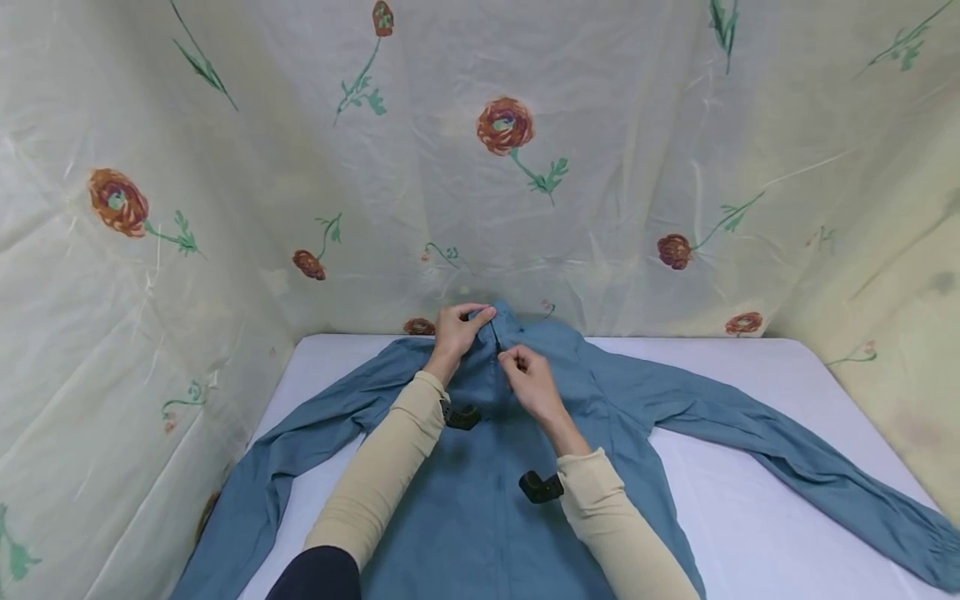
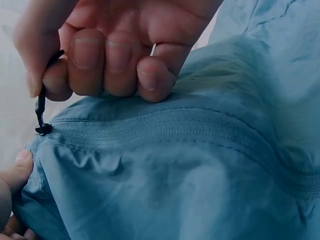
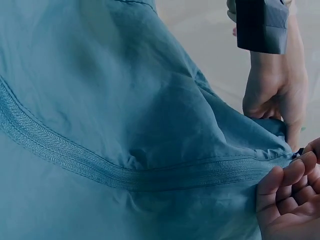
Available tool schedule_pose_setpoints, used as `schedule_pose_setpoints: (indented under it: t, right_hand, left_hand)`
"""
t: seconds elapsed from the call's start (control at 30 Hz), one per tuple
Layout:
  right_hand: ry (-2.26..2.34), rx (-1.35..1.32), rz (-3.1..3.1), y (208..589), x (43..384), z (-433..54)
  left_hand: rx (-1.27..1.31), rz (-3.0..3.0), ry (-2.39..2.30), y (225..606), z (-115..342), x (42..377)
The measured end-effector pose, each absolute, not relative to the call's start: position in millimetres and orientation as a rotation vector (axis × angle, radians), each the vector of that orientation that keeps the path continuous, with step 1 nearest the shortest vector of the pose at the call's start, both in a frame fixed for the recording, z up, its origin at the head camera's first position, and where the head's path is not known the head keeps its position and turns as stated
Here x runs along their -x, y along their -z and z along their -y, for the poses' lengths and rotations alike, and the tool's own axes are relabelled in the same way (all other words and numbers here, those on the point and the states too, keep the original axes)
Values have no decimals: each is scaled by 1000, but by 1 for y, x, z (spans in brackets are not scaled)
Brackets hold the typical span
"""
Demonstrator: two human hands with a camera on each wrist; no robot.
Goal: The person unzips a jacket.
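Observation:
A blue zip-up jacket (image 1: 450, 517) lies front up with its sleeves spread. My left hand (image 1: 459, 333) pinches the fabric at the collar (image 1: 507, 318); the left wrist view catches only its thumb and a few fingertips. Just below, my right hand (image 1: 534, 383) pinches a black zipper pull (image 2: 41, 102) between thumb and curled index finger. The slider (image 2: 44, 129) sits at the collar end of the zipper (image 2: 190, 125), whose teeth appear joined along the visible stretch. In the right wrist view the right fingers (image 3: 294, 172) mostly hide the pull.
Under the jacket is a white-covered table (image 1: 750, 517). A flowered curtain (image 1: 600, 167) hangs behind it and along both sides. The right sleeve in view (image 1: 795, 433) stretches to the table's right edge. Black wrist cameras (image 1: 461, 417) hang over the jacket front.

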State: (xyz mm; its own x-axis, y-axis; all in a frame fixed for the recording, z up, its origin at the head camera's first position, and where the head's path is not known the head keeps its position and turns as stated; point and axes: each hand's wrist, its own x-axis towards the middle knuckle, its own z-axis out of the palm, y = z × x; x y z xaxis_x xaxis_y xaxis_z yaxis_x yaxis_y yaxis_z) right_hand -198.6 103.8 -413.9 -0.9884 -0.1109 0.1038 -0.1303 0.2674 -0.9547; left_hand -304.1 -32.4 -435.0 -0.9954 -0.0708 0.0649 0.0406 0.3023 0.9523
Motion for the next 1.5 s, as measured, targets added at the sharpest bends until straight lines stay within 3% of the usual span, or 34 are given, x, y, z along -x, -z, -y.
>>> schedule_pose_setpoints:
  t: [1.3, 1.5]
  right_hand:
    - [-1936, -235, 2463, 421, 189, -103]
    - [-1983, -191, 2433, 421, 191, -103]
  left_hand:
    - [-31, 2429, 1768, 439, 36, 311]
    - [253, 2484, 1375, 441, 37, 304]
